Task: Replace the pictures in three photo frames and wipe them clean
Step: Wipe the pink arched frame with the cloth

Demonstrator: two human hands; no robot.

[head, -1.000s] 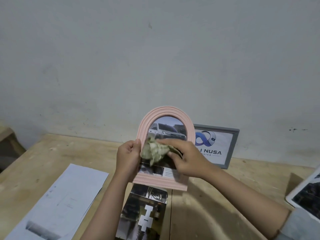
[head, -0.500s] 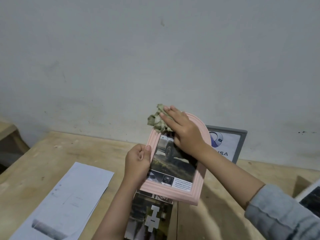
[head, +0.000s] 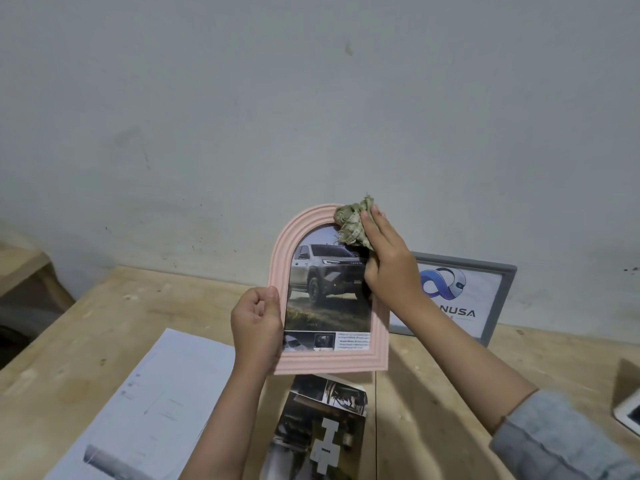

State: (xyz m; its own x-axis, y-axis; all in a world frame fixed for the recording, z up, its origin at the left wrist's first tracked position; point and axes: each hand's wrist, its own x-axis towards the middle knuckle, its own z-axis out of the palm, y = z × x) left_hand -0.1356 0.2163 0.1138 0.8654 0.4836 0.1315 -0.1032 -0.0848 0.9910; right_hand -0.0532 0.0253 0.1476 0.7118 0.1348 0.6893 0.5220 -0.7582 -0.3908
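I hold a pink arched photo frame (head: pixel 329 363) upright above the wooden table (head: pixel 433 382); it shows a picture of a pickup truck. My left hand (head: pixel 256 327) grips its lower left edge, thumb on the front. My right hand (head: pixel 391 268) holds a crumpled greenish cloth (head: pixel 351 225) against the frame's upper right arch, fingers laid straight over it and the thumb tucked underneath. A grey rectangular frame (head: pixel 506 275) with a blue logo print leans on the wall behind my right arm. The corner of a white frame (head: pixel 628 414) shows at the right edge.
White printed sheets (head: pixel 156 403) lie on the table at the left. A dark folded brochure (head: pixel 325 427) lies under the pink frame near the front. A wooden piece (head: pixel 20 268) stands at the far left. The grey wall rises right behind the table.
My right hand has carried the cloth from the middle of the picture up to the arch, then across to its upper right. The left hand kept its grip as the frame rose and turned slightly.
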